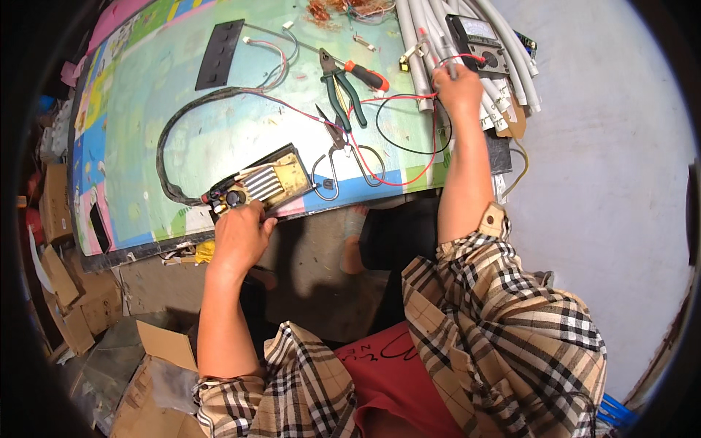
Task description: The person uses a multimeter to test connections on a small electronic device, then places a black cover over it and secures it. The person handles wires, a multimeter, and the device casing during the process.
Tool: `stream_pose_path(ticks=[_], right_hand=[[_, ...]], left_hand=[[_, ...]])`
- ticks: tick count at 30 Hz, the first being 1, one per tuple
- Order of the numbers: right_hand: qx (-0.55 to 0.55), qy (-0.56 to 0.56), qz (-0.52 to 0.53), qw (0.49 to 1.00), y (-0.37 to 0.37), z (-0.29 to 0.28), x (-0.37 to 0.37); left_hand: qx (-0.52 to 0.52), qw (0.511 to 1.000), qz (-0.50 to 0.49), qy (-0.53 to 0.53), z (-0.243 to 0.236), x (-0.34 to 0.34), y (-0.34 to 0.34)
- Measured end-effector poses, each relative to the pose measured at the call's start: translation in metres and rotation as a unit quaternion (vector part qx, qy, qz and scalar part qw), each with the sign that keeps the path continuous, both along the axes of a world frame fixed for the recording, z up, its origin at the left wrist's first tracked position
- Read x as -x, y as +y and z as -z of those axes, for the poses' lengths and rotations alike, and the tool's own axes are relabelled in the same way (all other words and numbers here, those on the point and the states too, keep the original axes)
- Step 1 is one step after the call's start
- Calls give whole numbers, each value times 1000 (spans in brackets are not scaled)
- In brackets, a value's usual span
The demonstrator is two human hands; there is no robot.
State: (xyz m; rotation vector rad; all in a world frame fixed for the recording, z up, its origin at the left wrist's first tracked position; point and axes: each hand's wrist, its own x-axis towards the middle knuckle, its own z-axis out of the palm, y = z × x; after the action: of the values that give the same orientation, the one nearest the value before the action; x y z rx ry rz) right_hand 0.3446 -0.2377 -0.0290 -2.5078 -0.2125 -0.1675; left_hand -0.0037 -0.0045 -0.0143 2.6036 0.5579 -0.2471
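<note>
My left hand (pixel 244 232) is closed on the near left end of a circuit board (pixel 266 184) in an open black case, at the table's near edge. Its fingertips are partly hidden behind the hand. A black-sleeved cable (pixel 162 150) loops away from the board. My right hand (pixel 460 89) is at the far right, its fingers closed around multimeter test probes (pixel 447 66). A red lead (pixel 409 182) and a black lead (pixel 378 120) trail from near that hand. Just beyond it is an analog multimeter (pixel 478 33) with a dial, lying on grey tubes.
Scissors (pixel 337 150), green-handled pliers (pixel 343 91) and a screwdriver (pixel 367 76) lie mid-table. A black panel (pixel 219 55) and copper wire scraps (pixel 319 10) are farther off. Grey tubes (pixel 416 66) line the right side. Cardboard boxes (pixel 62 197) stand at the left on the floor.
</note>
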Motion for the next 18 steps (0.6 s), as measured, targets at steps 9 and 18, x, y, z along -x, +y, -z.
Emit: stream_pose_path(ticks=[9,18], right_hand=[[-456,138,-95,874,-33,-114,58],[-349,323,-322,819,22,-139,137]], left_hand=[[-2,1000,-8,6,2,2,0],[431,885,-117,-128,-13,2,-37]])
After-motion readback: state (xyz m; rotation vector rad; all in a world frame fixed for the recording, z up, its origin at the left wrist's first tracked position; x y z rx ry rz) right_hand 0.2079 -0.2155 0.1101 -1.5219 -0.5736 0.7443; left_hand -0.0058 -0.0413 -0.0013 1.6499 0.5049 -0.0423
